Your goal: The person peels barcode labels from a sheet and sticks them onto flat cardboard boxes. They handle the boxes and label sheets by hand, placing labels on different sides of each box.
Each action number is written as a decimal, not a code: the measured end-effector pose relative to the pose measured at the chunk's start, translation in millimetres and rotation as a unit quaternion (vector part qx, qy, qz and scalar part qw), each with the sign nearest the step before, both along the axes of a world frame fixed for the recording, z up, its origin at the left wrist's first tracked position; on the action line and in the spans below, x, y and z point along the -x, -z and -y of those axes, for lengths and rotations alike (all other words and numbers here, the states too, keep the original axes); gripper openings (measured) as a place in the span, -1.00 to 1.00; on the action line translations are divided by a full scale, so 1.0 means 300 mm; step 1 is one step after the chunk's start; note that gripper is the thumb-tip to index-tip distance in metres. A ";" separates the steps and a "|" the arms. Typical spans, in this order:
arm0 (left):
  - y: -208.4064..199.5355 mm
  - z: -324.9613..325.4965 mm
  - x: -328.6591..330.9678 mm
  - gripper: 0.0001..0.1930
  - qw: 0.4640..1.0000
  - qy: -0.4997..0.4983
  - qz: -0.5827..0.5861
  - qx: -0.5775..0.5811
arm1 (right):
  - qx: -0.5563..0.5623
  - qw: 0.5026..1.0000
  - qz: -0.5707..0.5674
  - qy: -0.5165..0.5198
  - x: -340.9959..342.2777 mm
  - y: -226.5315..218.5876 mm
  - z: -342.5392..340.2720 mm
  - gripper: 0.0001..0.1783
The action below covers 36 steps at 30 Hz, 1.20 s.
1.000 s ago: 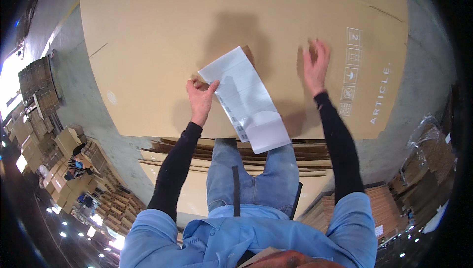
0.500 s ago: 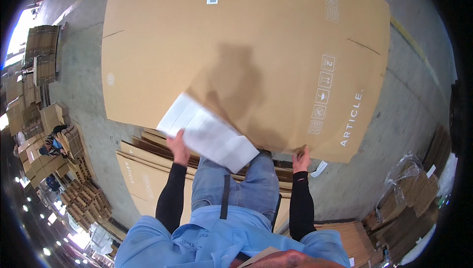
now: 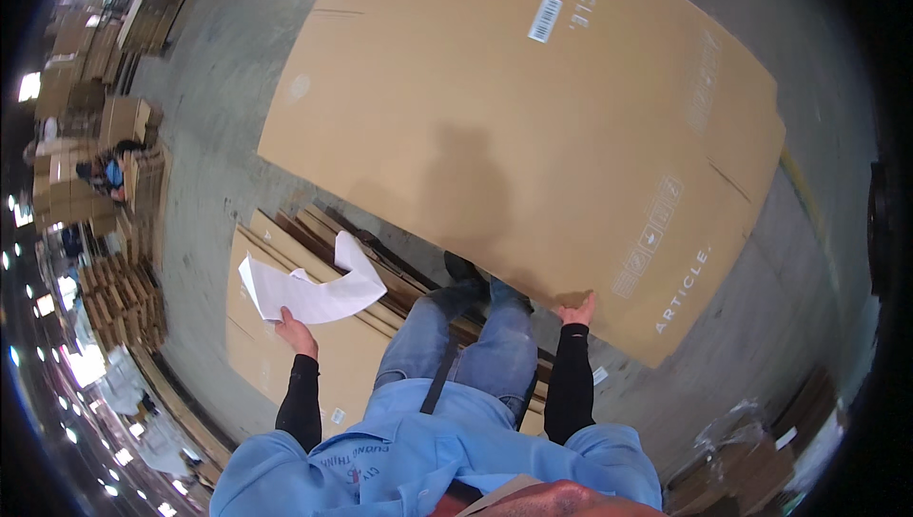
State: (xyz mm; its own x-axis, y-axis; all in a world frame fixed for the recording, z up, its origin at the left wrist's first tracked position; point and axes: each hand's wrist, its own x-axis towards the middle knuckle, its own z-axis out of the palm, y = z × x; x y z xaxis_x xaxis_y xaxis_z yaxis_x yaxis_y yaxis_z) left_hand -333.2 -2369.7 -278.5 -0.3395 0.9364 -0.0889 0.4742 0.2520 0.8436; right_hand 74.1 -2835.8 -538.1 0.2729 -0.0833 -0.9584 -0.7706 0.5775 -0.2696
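At eight o'clock, pinching curled white paper (image 3: 314, 302) in left hand (image 3: 297, 332); at four, touching edge of flattened carton (image 3: 533, 127) with right hand (image 3: 576, 311), grip closure unclear; possibly risking creased paper from one-ended hold.

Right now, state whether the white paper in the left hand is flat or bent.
Bent: the white paper curves, its right end turned toward the picture's top; the left hand holds its lower edge.

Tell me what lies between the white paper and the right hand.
The head view shows stacked cardboard nearer the white paper, then the jeans-clad legs before the right hand.
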 end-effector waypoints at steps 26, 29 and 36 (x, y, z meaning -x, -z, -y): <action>-0.135 -0.648 -0.933 -0.55 0.778 0.053 0.615 -0.113 | -0.028 0.918 0.375 -0.130 -0.228 -1.211 -0.192 -0.83; -0.309 -0.915 -1.072 -0.57 0.757 0.191 0.617 -0.096 | -0.080 0.873 0.434 -0.210 -0.390 -1.448 -0.249 -0.88; -0.789 -1.316 -1.207 -0.82 0.623 0.315 -0.441 -0.565 | -0.089 0.832 0.422 -0.349 -0.702 -2.009 -0.387 -0.86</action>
State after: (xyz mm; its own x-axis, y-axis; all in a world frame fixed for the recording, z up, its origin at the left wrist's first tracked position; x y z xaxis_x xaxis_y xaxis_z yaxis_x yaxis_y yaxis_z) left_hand 28.9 -1974.9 -41.7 0.6758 0.2052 0.7079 0.5835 -0.7359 -0.3437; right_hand 284.6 -2719.6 64.6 0.7780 0.5001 -0.3804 -0.5136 0.1574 -0.8435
